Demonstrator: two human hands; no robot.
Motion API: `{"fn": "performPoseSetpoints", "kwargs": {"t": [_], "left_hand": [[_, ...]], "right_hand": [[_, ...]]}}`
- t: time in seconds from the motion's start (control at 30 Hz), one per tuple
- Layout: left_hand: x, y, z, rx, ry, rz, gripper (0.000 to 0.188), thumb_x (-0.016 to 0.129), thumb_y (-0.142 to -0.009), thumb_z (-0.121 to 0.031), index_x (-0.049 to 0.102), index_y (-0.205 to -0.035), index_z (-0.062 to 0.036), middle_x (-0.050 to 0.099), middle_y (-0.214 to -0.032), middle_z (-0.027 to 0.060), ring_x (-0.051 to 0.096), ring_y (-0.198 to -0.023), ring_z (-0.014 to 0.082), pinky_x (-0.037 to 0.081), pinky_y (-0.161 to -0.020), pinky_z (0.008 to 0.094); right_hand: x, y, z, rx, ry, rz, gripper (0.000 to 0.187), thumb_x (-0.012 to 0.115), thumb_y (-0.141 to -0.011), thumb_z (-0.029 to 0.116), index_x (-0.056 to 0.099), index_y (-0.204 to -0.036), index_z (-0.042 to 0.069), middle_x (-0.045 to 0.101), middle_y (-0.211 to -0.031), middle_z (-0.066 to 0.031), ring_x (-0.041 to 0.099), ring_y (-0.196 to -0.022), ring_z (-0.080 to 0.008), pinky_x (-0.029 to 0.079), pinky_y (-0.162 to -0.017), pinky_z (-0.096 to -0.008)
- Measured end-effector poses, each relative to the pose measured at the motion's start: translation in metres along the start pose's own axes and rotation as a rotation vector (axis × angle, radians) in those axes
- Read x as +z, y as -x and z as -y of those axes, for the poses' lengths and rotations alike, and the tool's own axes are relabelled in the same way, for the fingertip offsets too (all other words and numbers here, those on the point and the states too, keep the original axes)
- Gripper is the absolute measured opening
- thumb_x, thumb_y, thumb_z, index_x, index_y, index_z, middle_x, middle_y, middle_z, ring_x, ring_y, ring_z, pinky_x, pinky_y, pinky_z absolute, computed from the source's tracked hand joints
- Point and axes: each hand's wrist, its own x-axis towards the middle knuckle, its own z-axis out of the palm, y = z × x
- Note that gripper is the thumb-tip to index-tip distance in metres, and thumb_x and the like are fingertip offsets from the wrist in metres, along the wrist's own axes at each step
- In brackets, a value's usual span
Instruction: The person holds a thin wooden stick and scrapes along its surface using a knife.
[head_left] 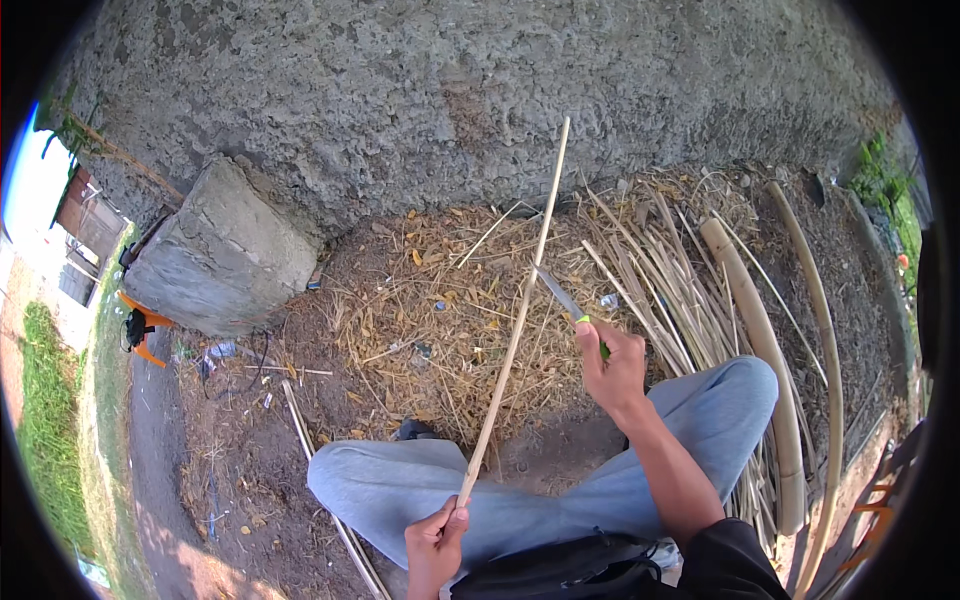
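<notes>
My left hand (437, 540) is closed round the lower end of a long, thin bamboo strip (515, 335), near my lap. From there the strip slants up and away, its far end in front of the grey wall. In my right hand (612, 370) is a knife (560, 293) with a green handle, fingers wrapped round the grip. The blade points up and to the left, its tip at the strip about midway along. Whether the edge touches the strip, I cannot tell.
To the right lie a pile of split bamboo strips (670, 280), a thick bamboo pole (755, 330) and a thinner curved pole (822, 350). A concrete block (225, 250) stands at the left by the rough wall (400, 100). Shavings and dry leaves (440, 330) litter the ground before my crossed legs.
</notes>
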Motion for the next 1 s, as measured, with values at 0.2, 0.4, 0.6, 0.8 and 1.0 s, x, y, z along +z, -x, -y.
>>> {"fn": "performPoseSetpoints", "kwargs": {"t": [0.2, 0.4, 0.6, 0.8, 1.0], "left_hand": [[0.007, -0.031, 0.029, -0.104, 0.171, 0.206, 0.028, 0.062, -0.099, -0.017, 0.069, -0.117, 0.0034, 0.055, -0.066, -0.0021, 0.039, -0.053, 0.0008, 0.03, -0.046, 0.02], [0.01, -0.032, 0.018, -0.273, 0.298, 0.235, 0.03, 0.063, -0.099, -0.02, 0.069, -0.118, 0.0016, 0.053, -0.067, -0.0036, 0.042, -0.057, 0.0021, 0.033, -0.05, 0.0197], [0.014, -0.036, 0.018, -0.244, 0.284, 0.234, 0.029, 0.062, -0.1, -0.02, 0.07, -0.117, 0.0021, 0.053, -0.067, -0.0037, 0.041, -0.057, 0.002, 0.032, -0.05, 0.0203], [0.013, -0.038, 0.015, -0.224, 0.265, 0.214, 0.028, 0.06, -0.101, -0.019, 0.07, -0.115, 0.004, 0.051, -0.066, -0.0036, 0.04, -0.057, 0.0026, 0.032, -0.05, 0.0213], [0.014, -0.037, 0.023, -0.146, 0.2, 0.124, 0.028, 0.062, -0.1, -0.019, 0.07, -0.114, 0.0037, 0.051, -0.065, -0.0033, 0.04, -0.059, 0.0027, 0.033, -0.051, 0.0212]], "right_hand": [[0.024, 0.064, 0.025, -0.258, -0.076, 0.188, 0.027, 0.069, -0.091, 0.028, 0.072, -0.099, 0.003, 0.065, -0.066, -0.0096, 0.06, -0.046, -0.0256, 0.045, -0.043, -0.037], [0.036, 0.091, 0.021, -0.402, 0.002, 0.346, 0.027, 0.076, -0.083, 0.026, 0.071, -0.096, 0.003, 0.066, -0.068, -0.0074, 0.062, -0.048, -0.0239, 0.048, -0.042, -0.0356], [0.036, 0.094, 0.025, -0.435, 0.033, 0.311, 0.032, 0.074, -0.085, 0.036, 0.07, -0.095, 0.006, 0.065, -0.065, -0.0066, 0.061, -0.046, -0.0253, 0.046, -0.039, -0.0371], [0.047, 0.081, 0.019, -0.501, 0.145, 0.202, 0.028, 0.077, -0.082, 0.033, 0.069, -0.09, 0.007, 0.061, -0.062, -0.0037, 0.06, -0.046, -0.0204, 0.043, -0.038, -0.0355], [0.047, 0.091, 0.03, -0.51, 0.144, 0.273, 0.029, 0.076, -0.083, 0.035, 0.068, -0.088, 0.007, 0.057, -0.059, -0.0016, 0.057, -0.043, -0.019, 0.04, -0.036, -0.0336]]}}
